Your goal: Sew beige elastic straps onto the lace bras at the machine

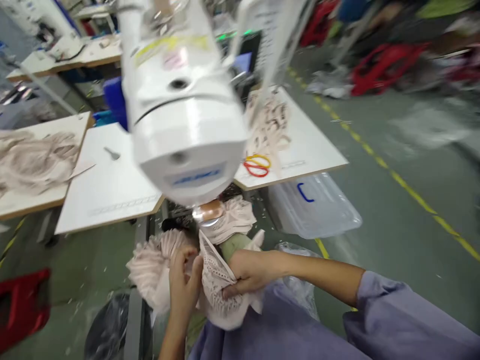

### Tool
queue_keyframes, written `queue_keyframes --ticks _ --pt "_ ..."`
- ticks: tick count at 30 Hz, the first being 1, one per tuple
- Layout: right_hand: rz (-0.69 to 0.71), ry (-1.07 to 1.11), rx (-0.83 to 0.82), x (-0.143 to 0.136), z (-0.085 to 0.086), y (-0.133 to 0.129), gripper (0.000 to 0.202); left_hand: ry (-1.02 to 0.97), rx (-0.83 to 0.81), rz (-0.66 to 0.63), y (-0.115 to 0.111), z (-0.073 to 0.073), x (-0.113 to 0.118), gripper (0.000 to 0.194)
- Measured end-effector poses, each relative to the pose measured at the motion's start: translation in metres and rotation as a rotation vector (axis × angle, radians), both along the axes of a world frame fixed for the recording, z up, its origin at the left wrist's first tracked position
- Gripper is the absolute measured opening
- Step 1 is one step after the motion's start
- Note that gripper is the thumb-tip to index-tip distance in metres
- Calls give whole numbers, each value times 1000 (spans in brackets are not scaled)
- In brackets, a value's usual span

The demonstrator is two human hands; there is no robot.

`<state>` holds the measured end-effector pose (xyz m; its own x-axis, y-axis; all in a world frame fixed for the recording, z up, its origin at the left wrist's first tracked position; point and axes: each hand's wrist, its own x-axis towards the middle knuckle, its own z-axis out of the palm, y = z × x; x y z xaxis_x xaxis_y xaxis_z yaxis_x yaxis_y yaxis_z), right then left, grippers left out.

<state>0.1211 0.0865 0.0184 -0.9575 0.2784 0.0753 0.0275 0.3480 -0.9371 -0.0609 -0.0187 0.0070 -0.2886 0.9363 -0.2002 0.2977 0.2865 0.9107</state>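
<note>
A pale pink lace bra [221, 287] lies in front of me at the sewing machine [187, 135], one pointed lace cup standing up. My right hand [251, 272] grips this cup from the right, thumb on the lace and fingers partly hidden. On the cup's left edge is my left hand [183, 280], thumb and fingers curled around the fabric; its exact grip is partly covered. To its left bulges a gathered bundle of pale pink fabric [153, 267]. More lace [238, 217] is bunched under the machine head, over a green surface [234, 245].
Yellow-and-red scissors [257, 165] and lace pieces [272, 120] lie on the right white tabletop [311, 145]. Below it is a clear plastic box [318, 205]. The left tabletop [108, 185] holds a small grey tool [112, 153]; beyond it fabric [37, 160] is piled.
</note>
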Motion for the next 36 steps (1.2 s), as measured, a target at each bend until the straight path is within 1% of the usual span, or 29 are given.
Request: queue_keyframes --ticks 1,3,4,5,6,7,8,9,10,12,13,15,16,18,20,21,23,25,26,27,28,30,31,32,34,36 --pt "0 -4 -2 15 19 5 27 -144 -20 -50 21 0 10 28" --pt "-12 -27 -42 47 51 14 32 -326 -77 -186 56 -6 33 35" --pt "-28 -39 -77 63 62 19 33 -381 -102 -233 68 -10 45 36" --pt "-52 -43 -110 77 67 26 33 -417 -113 -255 77 -13 55 37" --pt "-72 -54 -123 90 68 35 33 -448 -121 -255 83 -17 63 39" --pt "-90 -79 -113 101 64 48 32 -468 -120 -241 86 -19 68 41" --pt "-173 -112 -71 109 58 66 32 -475 -117 -225 88 -21 70 42" --pt "-294 -192 7 115 49 89 31 -470 -113 -212 88 -21 70 40" --pt "-444 -307 95 119 41 115 27 -456 -113 -211 88 -21 70 38" --pt "-1037 -510 282 121 27 174 26 -400 -128 -249 85 -18 69 35" --pt "-1176 -536 316 120 23 203 28 -357 -131 -270 83 -16 69 36" --pt "-1336 -563 349 118 20 252 33 -262 -115 -279 79 -13 71 41" --pt "-1377 -568 353 118 20 270 35 -219 -100 -264 77 -11 71 43" --pt "-1416 -579 348 120 21 293 33 -158 -77 -226 73 -9 71 45" --pt "-1401 -562 335 125 21 300 21 -115 -63 -205 71 -7 70 46" --pt "-1384 -541 330 129 22 298 16 -100 -47 -199 71 -7 70 44" --pt "-1359 -473 319 135 24 288 15 -85 -15 -207 70 -6 69 38" --pt "-1342 -393 300 137 27 267 22 -58 22 -231 70 -4 69 42" --pt "-1323 -309 247 135 29 252 27 -31 55 -245 71 -1 69 45" --pt "-1290 -196 160 132 30 234 30 7 100 -262 72 3 69 42" --pt "-1233 -44 25 127 31 213 32 48 158 -278 73 8 68 36" --pt "-1056 239 -301 113 33 167 40 117 262 -290 75 21 65 28" --pt "-954 305 -439 104 33 143 47 127 290 -292 76 28 63 28" --pt "-863 338 -542 95 33 120 55 116 301 -304 77 35 61 30" --pt "-722 359 -670 78 33 81 67 45 288 -378 77 47 59 37" --pt "-680 389 -709 62 32 55 72 -21 217 -490 75 55 59 38"
